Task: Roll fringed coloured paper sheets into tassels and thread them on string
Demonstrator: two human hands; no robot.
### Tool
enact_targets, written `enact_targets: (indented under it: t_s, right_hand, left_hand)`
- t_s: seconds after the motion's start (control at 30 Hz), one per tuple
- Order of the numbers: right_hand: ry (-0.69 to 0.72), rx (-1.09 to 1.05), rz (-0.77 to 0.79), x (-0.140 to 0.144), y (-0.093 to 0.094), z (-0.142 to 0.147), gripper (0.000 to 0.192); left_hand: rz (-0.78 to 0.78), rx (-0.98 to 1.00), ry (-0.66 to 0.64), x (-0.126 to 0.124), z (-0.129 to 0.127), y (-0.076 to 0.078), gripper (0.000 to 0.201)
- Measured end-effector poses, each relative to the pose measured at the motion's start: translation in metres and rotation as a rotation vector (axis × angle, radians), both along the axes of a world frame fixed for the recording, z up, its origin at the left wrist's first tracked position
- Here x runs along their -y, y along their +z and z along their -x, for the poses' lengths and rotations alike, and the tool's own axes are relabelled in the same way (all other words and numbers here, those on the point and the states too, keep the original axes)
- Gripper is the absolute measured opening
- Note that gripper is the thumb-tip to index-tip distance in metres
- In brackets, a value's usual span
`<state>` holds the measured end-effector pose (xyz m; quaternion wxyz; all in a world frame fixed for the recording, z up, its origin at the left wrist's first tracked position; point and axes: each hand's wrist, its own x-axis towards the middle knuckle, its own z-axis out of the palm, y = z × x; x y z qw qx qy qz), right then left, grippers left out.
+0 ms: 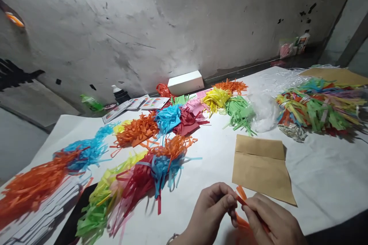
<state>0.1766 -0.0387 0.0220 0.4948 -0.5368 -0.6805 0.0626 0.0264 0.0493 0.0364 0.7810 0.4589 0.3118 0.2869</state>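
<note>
Close together at the lower middle of the head view, both hands pinch an orange paper strip [240,191]. My left hand [211,210] has its thumb and fingers closed at the strip's left part. Around its right part, the fingers of my right hand [268,218] are closed. More orange paper hangs below, between the hands, partly hidden by them. Just beyond the hands lies a creased sheet of brown paper [261,172]. To the left is a bundle of red, blue and orange paper fringe [143,180].
Paper fringes in several colours [140,128] spread over the white-covered table [212,168]. A white box [185,82] stands by the wall, with printed cards [154,102] to its left. Clear plastic [263,111] and a multicoloured tassel pile [319,107] lie at the right.
</note>
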Motion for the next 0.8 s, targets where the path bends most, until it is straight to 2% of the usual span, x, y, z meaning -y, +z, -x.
enact_targets:
  t_s: [0.13, 0.23, 0.33, 0.43, 0.5, 0.6, 0.7, 0.8]
  right_hand:
    - [0.016, 0.047, 0.035, 0.001, 0.005, 0.007, 0.026]
    - [0.028, 0.093, 0.028, -0.002, 0.006, 0.012, 0.029]
    - [0.042, 0.181, 0.055, -0.005, 0.007, 0.010, 0.030]
    - [0.081, 0.271, 0.208, -0.005, 0.007, 0.005, 0.030]
    - [0.122, 0.296, 0.281, -0.004, 0.007, 0.002, 0.031]
    - [0.171, 0.224, 0.328, -0.003, 0.008, 0.001, 0.030]
    - [0.230, 0.055, 0.388, -0.003, 0.009, 0.004, 0.024]
    - [0.266, -0.042, 0.400, -0.001, 0.007, 0.006, 0.022]
  left_hand:
    - [0.029, -0.022, 0.032, 0.003, 0.008, 0.000, 0.044]
    - [-0.007, -0.053, 0.043, 0.004, 0.014, 0.000, 0.043]
    - [-0.195, -0.133, 0.047, 0.005, 0.021, 0.000, 0.038]
    - [-0.478, -0.209, 0.016, 0.007, 0.028, -0.002, 0.033]
    - [-0.593, -0.237, -0.025, 0.008, 0.032, -0.004, 0.031]
    - [-0.671, -0.272, -0.057, 0.009, 0.037, -0.005, 0.029]
    - [-0.757, -0.308, -0.069, 0.009, 0.040, -0.004, 0.030]
    - [-0.753, -0.321, -0.072, 0.009, 0.042, -0.007, 0.031]
